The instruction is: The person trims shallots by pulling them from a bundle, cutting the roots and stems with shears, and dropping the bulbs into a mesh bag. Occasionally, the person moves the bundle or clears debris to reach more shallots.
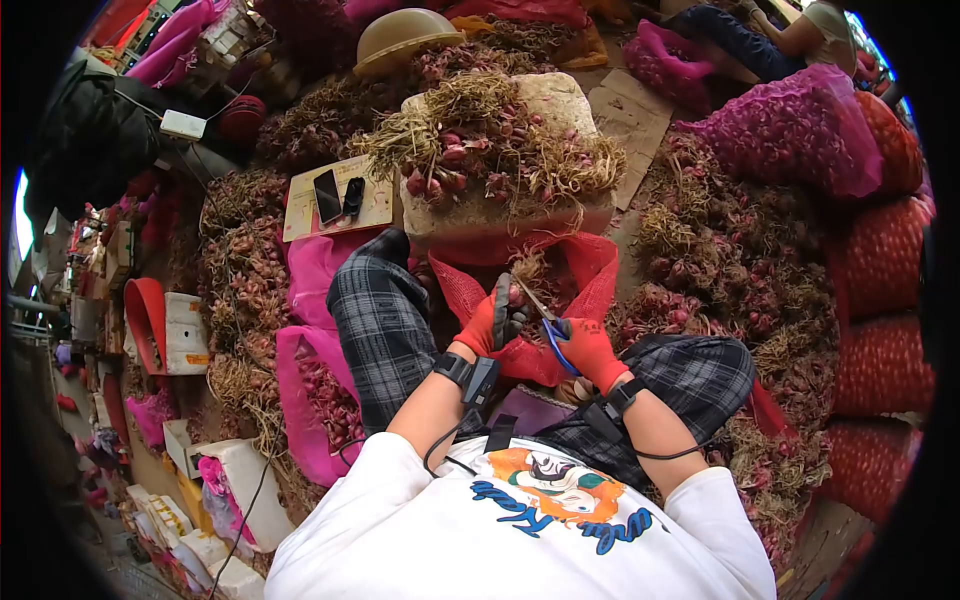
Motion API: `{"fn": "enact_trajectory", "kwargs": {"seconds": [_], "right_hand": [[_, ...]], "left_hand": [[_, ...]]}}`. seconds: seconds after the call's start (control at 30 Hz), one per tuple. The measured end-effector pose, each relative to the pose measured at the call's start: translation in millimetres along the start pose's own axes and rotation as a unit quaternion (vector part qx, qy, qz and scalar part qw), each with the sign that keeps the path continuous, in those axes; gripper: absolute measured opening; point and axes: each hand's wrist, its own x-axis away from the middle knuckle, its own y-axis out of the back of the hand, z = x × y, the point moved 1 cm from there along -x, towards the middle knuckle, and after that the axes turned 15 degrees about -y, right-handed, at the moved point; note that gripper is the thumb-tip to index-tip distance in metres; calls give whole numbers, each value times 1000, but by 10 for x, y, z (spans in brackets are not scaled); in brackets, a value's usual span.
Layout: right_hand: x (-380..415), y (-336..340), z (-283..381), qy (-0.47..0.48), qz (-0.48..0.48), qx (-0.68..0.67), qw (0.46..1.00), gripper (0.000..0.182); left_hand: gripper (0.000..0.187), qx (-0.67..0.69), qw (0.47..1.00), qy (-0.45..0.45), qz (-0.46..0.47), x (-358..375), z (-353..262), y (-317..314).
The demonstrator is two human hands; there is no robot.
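Note:
My left hand (490, 319), in a red glove with a dark palm, is closed around a shallot (516, 296). A tuft of dry stalks (531, 267) sticks up from it. In my right hand (592, 352), also red-gloved, is a pair of scissors (550, 327) with blue handles. Its blades point up and left, reaching beside the dry tuft. Both hands are over the opening of a red mesh bag (598, 262) spread between my knees. Just beyond the bag, a heap of shallots with dried stalks (455, 155) lies on a pale foam block (556, 100).
Loose shallots (690, 250) are piled to the right, and more (250, 270) to the left. A phone (327, 196) rests on a board (378, 208). Full red mesh sacks (880, 365) line the right edge. A person (826, 30) sits at the far right.

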Motion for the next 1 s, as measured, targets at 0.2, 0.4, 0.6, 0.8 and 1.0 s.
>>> {"fn": "enact_trajectory", "kwargs": {"seconds": [0.2,0.4,0.6,0.8,1.0], "right_hand": [[37,225,14,-62,33,-26,997,43],[233,381,181,13,-96,63,993,46],[177,396,187,1,-67,127,990,47],[98,148,47,-29,7,-38,999,45],[154,235,159,-3,-64,30,997,46]], "left_hand": [[19,61,980,-131,-134,-122,-43,-47],[23,34,980,-176,-82,-268,3,259],[31,-59,981,-178,-53,-169,119,251],[23,59,990,-117,-54,-130,56,62],[17,31,969,-210,-129,-167,46,120]]}}
